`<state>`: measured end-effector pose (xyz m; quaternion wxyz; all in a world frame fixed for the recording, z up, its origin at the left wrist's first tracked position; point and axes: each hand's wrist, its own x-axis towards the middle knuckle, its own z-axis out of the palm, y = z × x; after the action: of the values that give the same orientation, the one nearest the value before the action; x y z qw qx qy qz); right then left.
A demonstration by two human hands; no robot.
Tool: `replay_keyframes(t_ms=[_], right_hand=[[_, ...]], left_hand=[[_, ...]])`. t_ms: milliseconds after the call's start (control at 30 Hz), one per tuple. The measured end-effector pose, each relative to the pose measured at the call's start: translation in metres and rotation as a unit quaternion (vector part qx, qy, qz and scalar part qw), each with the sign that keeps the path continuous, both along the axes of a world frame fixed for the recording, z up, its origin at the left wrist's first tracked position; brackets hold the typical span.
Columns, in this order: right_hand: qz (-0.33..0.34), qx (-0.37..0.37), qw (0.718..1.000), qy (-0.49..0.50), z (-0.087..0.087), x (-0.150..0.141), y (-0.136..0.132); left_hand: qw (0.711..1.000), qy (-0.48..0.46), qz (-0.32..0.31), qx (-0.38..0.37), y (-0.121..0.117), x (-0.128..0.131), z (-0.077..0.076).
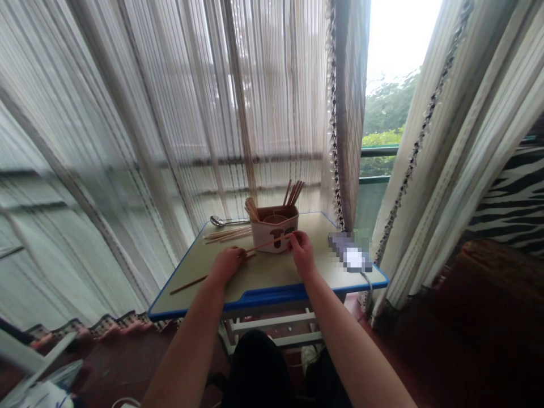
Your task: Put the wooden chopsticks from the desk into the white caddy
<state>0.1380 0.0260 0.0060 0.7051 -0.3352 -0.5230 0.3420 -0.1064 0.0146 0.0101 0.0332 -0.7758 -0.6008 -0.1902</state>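
A brown chopstick (268, 245) slants between my hands in front of the holder. My right hand (301, 249) pinches its upper right end. At its lower left end, the fingers of my left hand (228, 264) are closed on it. A second brown chopstick (189, 284) lies on the table and passes beneath my left hand; its middle is hidden. Just behind my hands stands a white and brown utensil holder (264, 238). Pale sticks (251, 209) lean in its left side, and several brown chopsticks (294, 194) stand in its right side.
Several pale sticks (227, 234) lie left of the holder on the blue-edged table (327, 272). Behind them rests a metal spoon (217, 221). A pixelated device (351, 253) with a cable (369, 286) is at the right. Sheer curtains (178, 113) hang close behind the table.
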Motion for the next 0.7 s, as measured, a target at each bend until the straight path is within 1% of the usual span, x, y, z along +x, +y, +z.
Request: replay_keyframes(t_ms=[100,233,300,367,467,533,633,700], right_hand=[[0.04,-0.011,0.999,0.02,0.003,-0.004,-0.001],[0.103,-0.019,0.994,-0.011,0.005,-0.015,-0.001],[0.119,-0.02,0.992,-0.031,0.006,-0.018,0.0],[0.12,-0.017,0.992,-0.045,0.008,-0.019,0.001],[0.096,-0.006,0.994,-0.055,0.017,-0.013,0.004],[0.057,0.009,0.996,-0.064,0.027,-0.006,0.006],[-0.017,0.044,0.995,-0.089,0.049,0.009,0.009],[-0.067,0.078,0.99,-0.102,0.066,0.019,0.012]], left_hand=[[1.0,-0.005,-0.026,0.01,-0.001,0.009,0.0],[0.998,-0.022,-0.052,0.015,-0.004,0.019,0.0],[0.998,-0.03,-0.055,0.012,-0.005,0.021,0.001],[0.998,-0.04,-0.052,0.016,-0.006,0.022,0.001],[0.997,-0.061,-0.044,0.024,-0.005,0.023,0.0],[0.996,-0.086,-0.025,0.025,-0.003,0.023,-0.002],[0.992,-0.121,0.03,0.021,0.0,0.024,-0.005],[0.991,-0.123,0.048,0.015,0.002,0.025,-0.006]])
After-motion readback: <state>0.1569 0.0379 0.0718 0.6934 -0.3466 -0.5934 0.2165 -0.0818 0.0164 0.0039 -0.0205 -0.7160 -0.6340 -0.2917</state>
